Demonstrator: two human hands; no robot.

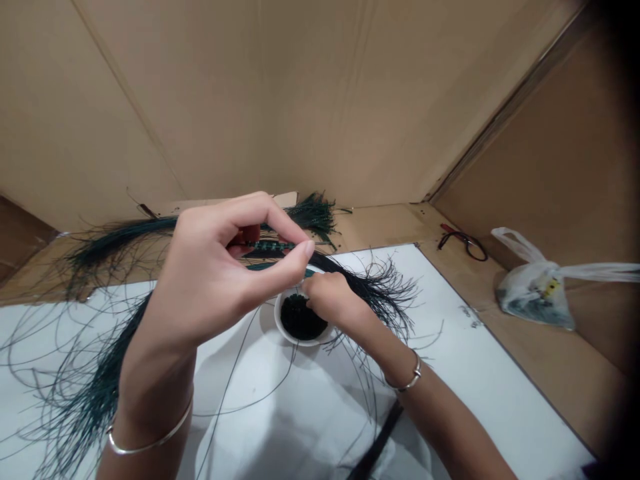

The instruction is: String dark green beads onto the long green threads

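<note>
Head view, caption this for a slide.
Left hand pinches a dark green feather; right hand touches a white bowl of dark fibres.

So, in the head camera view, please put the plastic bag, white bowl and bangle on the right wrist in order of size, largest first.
1. Plastic bag
2. White bowl
3. Bangle

The bowl and bangle sit at different distances, so their real sizes are unsure.

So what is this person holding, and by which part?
The left hand pinches a dark green feather stem between thumb and fingertips. The right hand, over a white cup, touches the strands; whether it grips them cannot be told.
</note>
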